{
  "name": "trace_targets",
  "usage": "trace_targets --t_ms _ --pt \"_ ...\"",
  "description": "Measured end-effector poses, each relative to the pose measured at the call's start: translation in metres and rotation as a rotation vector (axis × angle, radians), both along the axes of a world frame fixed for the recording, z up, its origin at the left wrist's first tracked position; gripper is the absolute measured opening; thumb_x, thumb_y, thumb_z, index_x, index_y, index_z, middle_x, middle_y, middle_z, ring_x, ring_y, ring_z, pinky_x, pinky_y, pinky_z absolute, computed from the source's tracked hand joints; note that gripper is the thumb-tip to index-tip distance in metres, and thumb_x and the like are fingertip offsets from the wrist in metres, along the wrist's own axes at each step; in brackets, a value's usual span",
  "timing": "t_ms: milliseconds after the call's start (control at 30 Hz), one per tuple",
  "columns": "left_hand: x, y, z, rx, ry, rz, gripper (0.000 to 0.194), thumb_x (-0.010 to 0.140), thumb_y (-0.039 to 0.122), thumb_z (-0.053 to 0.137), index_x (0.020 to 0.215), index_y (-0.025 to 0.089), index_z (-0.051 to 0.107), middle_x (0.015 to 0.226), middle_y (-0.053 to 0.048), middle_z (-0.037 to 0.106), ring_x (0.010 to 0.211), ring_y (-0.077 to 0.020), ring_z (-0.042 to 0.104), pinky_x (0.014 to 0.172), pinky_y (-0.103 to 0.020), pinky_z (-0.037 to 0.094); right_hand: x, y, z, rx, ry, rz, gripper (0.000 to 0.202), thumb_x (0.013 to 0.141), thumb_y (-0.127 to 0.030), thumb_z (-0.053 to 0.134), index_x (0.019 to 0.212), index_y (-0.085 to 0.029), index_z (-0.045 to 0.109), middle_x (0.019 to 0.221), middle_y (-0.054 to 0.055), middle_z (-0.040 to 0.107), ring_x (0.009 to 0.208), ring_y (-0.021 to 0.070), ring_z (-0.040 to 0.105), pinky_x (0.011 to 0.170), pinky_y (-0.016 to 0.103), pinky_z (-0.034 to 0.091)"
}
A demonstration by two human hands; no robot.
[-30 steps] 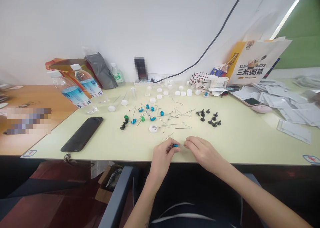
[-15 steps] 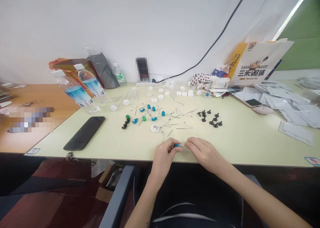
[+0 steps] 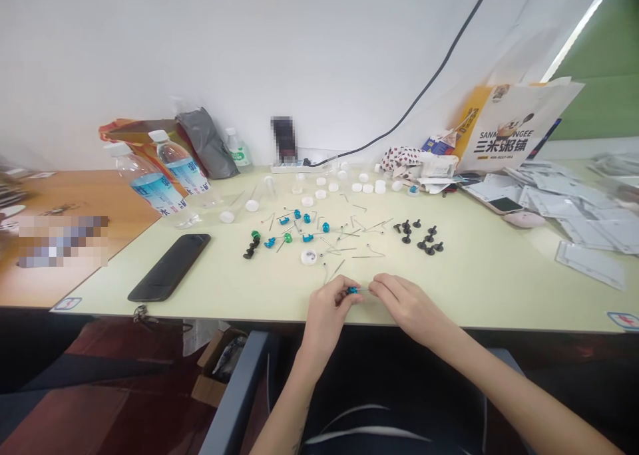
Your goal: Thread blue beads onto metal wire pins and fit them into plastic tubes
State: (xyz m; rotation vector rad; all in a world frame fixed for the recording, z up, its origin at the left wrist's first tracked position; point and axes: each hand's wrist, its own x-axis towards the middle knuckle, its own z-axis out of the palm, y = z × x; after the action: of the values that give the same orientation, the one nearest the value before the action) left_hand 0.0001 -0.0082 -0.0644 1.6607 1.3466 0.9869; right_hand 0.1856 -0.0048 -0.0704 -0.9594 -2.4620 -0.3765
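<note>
Near the table's front edge, my left hand (image 3: 327, 312) pinches a small blue part (image 3: 352, 290) between thumb and fingers. A thin metal rod (image 3: 363, 289) runs from the blue part to the closed fingertips of my right hand (image 3: 407, 305), which hold its other end. The fingers hide how the rod's right end is shaped. Beyond my hands lie several loose blue parts (image 3: 308, 238), a green part (image 3: 288, 238) and thin metal rods, some bent into an L (image 3: 359, 207). A round white lid (image 3: 308, 257) lies just past my left hand.
Black flanged pieces (image 3: 430, 241) lie to the right, white-capped clear containers (image 3: 320, 194) at the back. A black phone (image 3: 170, 267) and water bottles (image 3: 154, 185) stand left. Papers (image 3: 564, 209) and a paper bag (image 3: 519, 129) are at the right.
The view has shifted very slightly. Both hands keep the same grip on the blue part and the rod, and nothing on the table has moved.
</note>
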Motion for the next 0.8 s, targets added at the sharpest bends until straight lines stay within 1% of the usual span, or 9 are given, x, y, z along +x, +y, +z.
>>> trace_targets --t_ms 300,467,567,633,733,800 --pt "0.000 0.001 0.002 0.001 -0.028 0.005 0.016 0.074 0.029 0.056 0.083 0.019 0.063 0.055 0.003 0.045 0.050 -0.0096 0.037 0.051 -0.021 0.032 0.000 -0.001 0.000 -0.035 -0.025 -0.009 0.024 0.086 -0.002 0.034 0.098 -0.011 0.054 0.088 0.010 0.057 0.077 0.0169 0.056 0.067 0.030 0.049" --pt "-0.001 0.001 0.001 -0.021 -0.050 -0.001 0.017 0.074 0.031 0.057 0.083 0.018 0.062 0.056 0.003 0.046 0.050 -0.0089 0.036 0.050 -0.021 0.032 0.005 0.002 0.000 -0.027 -0.007 -0.009 0.024 0.087 -0.003 0.035 0.099 -0.011 0.054 0.091 0.011 0.057 0.081 0.0182 0.056 0.068 0.030 0.049" --pt "-0.002 0.003 0.002 -0.055 -0.073 0.005 0.019 0.072 0.032 0.059 0.084 0.018 0.061 0.059 0.002 0.050 0.052 -0.0096 0.041 0.051 -0.021 0.035 0.010 0.007 0.001 -0.002 0.055 -0.023 0.022 0.088 -0.005 0.035 0.097 -0.011 0.054 0.090 0.011 0.057 0.081 0.0181 0.056 0.068 0.030 0.048" --pt "-0.002 0.004 0.002 -0.069 -0.082 0.007 0.020 0.070 0.032 0.061 0.084 0.017 0.061 0.061 0.001 0.052 0.052 -0.0098 0.043 0.051 -0.022 0.037 0.012 0.010 0.001 -0.007 0.126 -0.055 0.019 0.089 -0.008 0.036 0.094 -0.012 0.054 0.086 0.009 0.058 0.076 0.0164 0.056 0.066 0.029 0.047" --pt "-0.001 0.005 0.003 -0.072 -0.096 0.015 0.023 0.067 0.031 0.064 0.086 0.018 0.061 0.067 0.000 0.056 0.054 -0.0100 0.046 0.053 -0.022 0.042 0.012 0.014 0.000 -0.056 0.228 -0.108 0.017 0.091 -0.013 0.036 0.089 -0.013 0.054 0.081 0.007 0.057 0.069 0.0134 0.054 0.062 0.026 0.045" --pt "-0.002 0.004 0.004 -0.072 -0.108 0.019 0.027 0.065 0.031 0.067 0.088 0.018 0.061 0.072 -0.001 0.059 0.056 -0.0104 0.049 0.055 -0.023 0.045 0.010 0.016 -0.001 -0.095 0.266 -0.123 0.018 0.092 -0.015 0.036 0.087 -0.014 0.053 0.081 0.006 0.057 0.068 0.0126 0.054 0.061 0.024 0.044"
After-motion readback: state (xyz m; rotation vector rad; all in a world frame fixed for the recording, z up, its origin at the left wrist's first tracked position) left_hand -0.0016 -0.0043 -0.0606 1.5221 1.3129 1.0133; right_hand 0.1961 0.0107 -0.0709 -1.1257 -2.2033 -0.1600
